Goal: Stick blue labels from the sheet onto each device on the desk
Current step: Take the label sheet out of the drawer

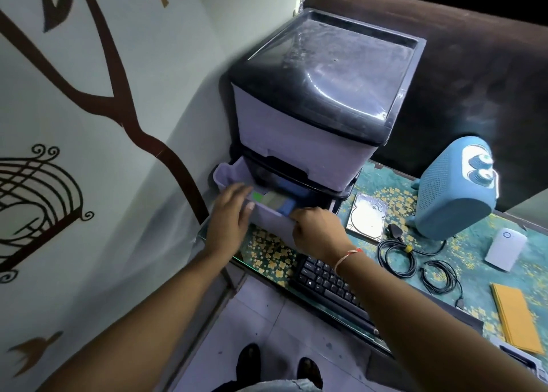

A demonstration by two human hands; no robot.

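Here the lower drawer of the cabinet is pulled out. Its front edge is gripped by the right hand, fingers curled over it. The left hand is laid flat over the drawer, fingers straight. Coloured sheets are seen inside. On the surface lie a hard drive, speaker and keyboard.

You look down on a teal surface scattered with small yellow flowers. The drawer unit is pale lilac with a glossy black top, and its open drawer shows green, grey and blue pieces (too blurred to name). The speaker is light blue with a fine dotted grille and white dials. Beside it lie a silver hard drive, black cables, a white device, a mustard-yellow folder and a black keyboard. The wall is white with a brown tree and black birdcage.
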